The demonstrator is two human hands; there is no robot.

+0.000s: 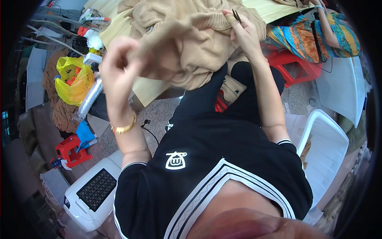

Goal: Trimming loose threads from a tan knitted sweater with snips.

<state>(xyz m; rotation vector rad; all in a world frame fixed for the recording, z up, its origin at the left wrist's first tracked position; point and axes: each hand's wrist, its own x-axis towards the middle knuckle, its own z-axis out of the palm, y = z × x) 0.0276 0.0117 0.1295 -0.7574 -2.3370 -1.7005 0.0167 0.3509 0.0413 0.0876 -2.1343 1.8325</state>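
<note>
Your left hand (119, 59) has its fingers curled and pinched on a fold of the tan knitted sweater (191, 36), the cloth gathered up between thumb and fingertips and lifted toward the camera; the image is blurred there, so you cannot tell exactly how many fingers grip. Your right hand (242, 34) has its fingers pressed together on the sweater's far side, and pinches a small dark snipping tool (236, 16) between thumb and forefinger, its tips pointing up and away from the cloth.

The sweater hangs between your two hands, bunched over the edge of the pale wooden table (274, 10) and draping down toward your lap; it looks soft, light and limp, likely to stretch and sag wherever it is unsupported, so a hold on a seam or ribbed edge would probably serve better than loose knit; judge the snips a risk to the yarn if they drift close.

Outward from there: a gold bracelet (124, 128) on your left wrist; a yellow plastic bag (73, 81) to your left; a red stool (69, 151) on the floor; a white plastic chair (326, 147) at your right; another person in a bright patterned garment (310, 34) across the table.
</note>
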